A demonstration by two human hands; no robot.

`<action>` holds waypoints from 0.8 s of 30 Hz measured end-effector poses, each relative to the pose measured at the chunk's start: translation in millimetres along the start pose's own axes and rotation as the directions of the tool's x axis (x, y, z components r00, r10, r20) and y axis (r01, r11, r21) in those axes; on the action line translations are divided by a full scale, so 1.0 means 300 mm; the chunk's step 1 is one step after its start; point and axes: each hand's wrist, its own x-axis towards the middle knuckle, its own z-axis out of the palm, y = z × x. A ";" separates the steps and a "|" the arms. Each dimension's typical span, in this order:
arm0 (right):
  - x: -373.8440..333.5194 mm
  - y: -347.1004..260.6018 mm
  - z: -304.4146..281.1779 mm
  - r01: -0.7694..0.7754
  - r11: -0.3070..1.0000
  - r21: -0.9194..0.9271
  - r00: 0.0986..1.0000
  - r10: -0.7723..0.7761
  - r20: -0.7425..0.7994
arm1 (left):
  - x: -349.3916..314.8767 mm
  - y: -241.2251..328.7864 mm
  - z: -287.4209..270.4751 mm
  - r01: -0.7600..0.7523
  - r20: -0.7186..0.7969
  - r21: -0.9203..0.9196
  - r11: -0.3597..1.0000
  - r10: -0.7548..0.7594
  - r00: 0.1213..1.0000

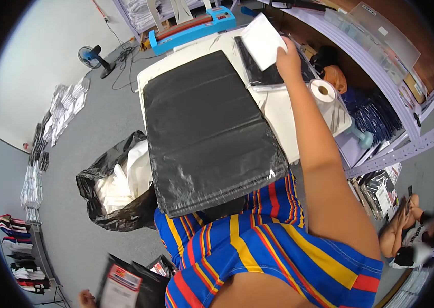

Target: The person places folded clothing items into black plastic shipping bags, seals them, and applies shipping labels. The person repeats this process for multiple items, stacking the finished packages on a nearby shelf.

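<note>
My right hand (289, 62) is closed on a white rectangular sheet or thin stack of paper (265, 42), held above the far right of the table. Beneath it lies a black plastic-wrapped packet (254, 72). Low at the left edge, the fingertips of my left hand (87, 297) grip a black plastic mailing bag (145, 283) with a red-and-white label on its front; most of that hand is out of view. A large stack of flat black plastic bags (206, 128) covers much of the table, its near end overhanging toward my lap.
The white table (284, 126) also bears a label roll (323, 91). A blue laminator-like machine (194, 31) stands behind it. On the floor at left sits an open black bag (91, 177) of white material. Shelving (407, 102) lines the right; another person (417, 231) sits below it.
</note>
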 end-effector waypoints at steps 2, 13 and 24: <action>-0.180 -0.132 -0.109 0.044 0.991 0.128 0.995 -0.054 0.080 | -0.050 -0.057 0.134 0.078 -0.035 0.512 0.856 -0.069 0.997; -0.539 0.001 -0.516 -0.015 0.774 -0.633 0.915 0.266 0.304 | -0.010 1.087 0.665 -0.947 -0.175 -0.124 0.297 0.933 0.315; -0.167 -0.053 0.012 0.440 0.801 -0.406 0.844 -0.214 0.493 | -0.085 1.357 0.824 -0.978 0.125 0.035 0.206 0.970 0.209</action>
